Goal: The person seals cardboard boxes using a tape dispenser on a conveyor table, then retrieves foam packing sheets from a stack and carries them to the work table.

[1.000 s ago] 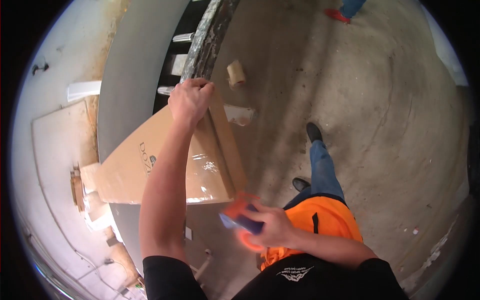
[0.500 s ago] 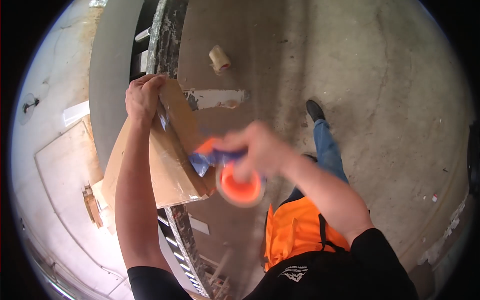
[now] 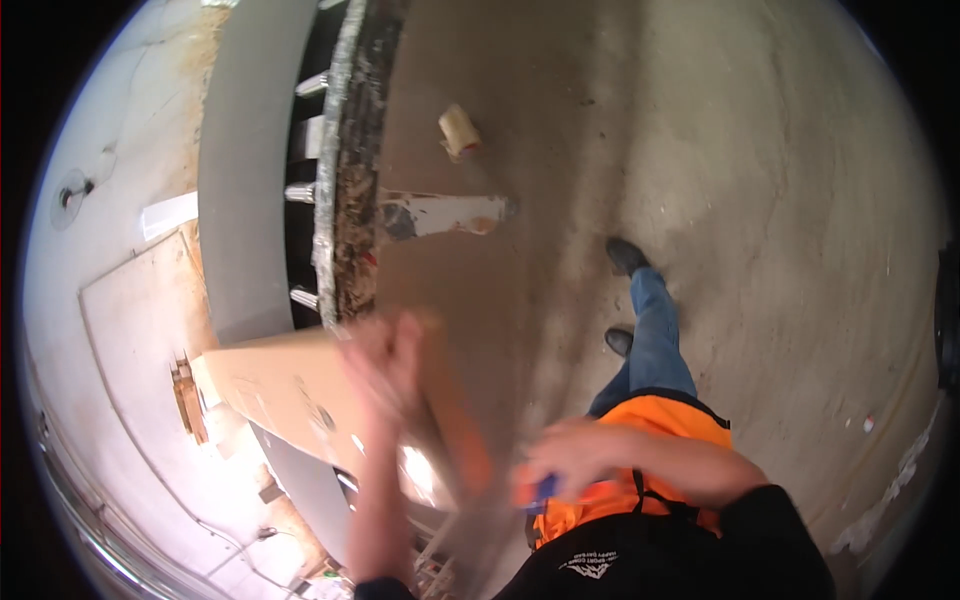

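Observation:
A brown cardboard box [image 3: 290,385] lies tilted on the roller conveyor at my left, with shiny clear tape on its near side. My left hand [image 3: 385,360] is at the box's far right edge, smeared by motion, so its finger grip is unclear. In front of my waist, my right hand [image 3: 575,455] is closed around a tape dispenser [image 3: 540,490] with blue and orange parts. My fingers and forearm hide much of the dispenser.
The conveyor [image 3: 305,190] has metal rollers and a worn side rail, with a grey panel [image 3: 250,180] along its far left side. A tape roll [image 3: 459,132] lies on the concrete floor, beyond a scuffed white conveyor leg [image 3: 450,213]. My legs stand to the right.
The box has shifted toward me along the conveyor, and my left hand has come back with it. My right hand has drawn the tape dispenser away from the box toward my waist.

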The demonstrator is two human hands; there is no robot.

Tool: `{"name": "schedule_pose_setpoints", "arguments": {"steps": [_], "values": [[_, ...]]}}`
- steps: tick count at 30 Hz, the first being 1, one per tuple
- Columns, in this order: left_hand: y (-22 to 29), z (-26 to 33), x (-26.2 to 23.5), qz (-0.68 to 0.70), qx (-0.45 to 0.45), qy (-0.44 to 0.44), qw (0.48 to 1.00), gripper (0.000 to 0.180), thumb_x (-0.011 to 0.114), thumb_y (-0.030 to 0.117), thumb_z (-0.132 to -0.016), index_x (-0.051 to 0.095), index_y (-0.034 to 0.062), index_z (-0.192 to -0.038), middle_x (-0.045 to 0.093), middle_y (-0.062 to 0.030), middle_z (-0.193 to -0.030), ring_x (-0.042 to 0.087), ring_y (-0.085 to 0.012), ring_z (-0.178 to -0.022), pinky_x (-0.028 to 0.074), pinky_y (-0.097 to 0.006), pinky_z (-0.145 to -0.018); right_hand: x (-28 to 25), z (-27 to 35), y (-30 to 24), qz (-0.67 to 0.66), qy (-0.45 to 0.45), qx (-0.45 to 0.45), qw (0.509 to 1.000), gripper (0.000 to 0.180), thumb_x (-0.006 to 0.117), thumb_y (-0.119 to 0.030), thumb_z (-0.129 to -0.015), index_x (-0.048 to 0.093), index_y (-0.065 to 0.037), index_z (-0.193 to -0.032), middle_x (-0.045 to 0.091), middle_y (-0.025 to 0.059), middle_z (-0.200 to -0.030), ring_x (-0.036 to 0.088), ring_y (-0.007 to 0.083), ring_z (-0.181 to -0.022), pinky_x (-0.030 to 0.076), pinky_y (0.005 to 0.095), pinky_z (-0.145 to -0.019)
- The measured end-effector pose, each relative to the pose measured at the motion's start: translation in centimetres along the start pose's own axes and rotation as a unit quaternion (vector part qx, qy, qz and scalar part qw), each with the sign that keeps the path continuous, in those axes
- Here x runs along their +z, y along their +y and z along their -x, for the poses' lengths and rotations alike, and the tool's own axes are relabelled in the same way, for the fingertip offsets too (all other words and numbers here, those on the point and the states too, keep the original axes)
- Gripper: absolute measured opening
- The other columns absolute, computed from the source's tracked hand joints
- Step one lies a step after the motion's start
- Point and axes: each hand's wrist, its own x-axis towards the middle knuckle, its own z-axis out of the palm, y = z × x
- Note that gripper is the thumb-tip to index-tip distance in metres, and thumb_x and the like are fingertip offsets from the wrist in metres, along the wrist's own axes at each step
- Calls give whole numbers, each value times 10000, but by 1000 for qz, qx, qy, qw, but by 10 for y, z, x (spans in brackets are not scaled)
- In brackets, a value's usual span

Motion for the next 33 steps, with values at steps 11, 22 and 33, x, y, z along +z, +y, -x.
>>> {"name": "schedule_pose_setpoints", "arguments": {"steps": [11,22,33], "values": [[-30,228,19,11,-67,151,986,825,458,396,-937,123,-120,-1486,226,-369,-1500,217,-504,-1407,163,-560,-1147,-182,-120,-8,-335,113,-6,935,652,629,7,-543,683,-21,-1192,719,61,-870,623,86,-735,510,222,-684],[-25,217,2,34,0,19,999,284,548,294,-917,679,83,-1055,644,-114,-1183,546,-312,-1178,317,-514,-1089,84,-61,-27,-35,130,68,989,466,726,-299,-650,717,-145,-1090,670,118,-1100,671,307,-950,536,400,-845],[-276,794,-18,-242,-465,-346,779,692,460,689,-861,659,107,-1177,689,-152,-1108,641,-343,-1072,429,-531,-1003,218,-115,-101,153,-171,-136,964,363,678,-172,-601,692,-136,-962,595,116,-1000,612,336,-916,514,438,-769]]}}
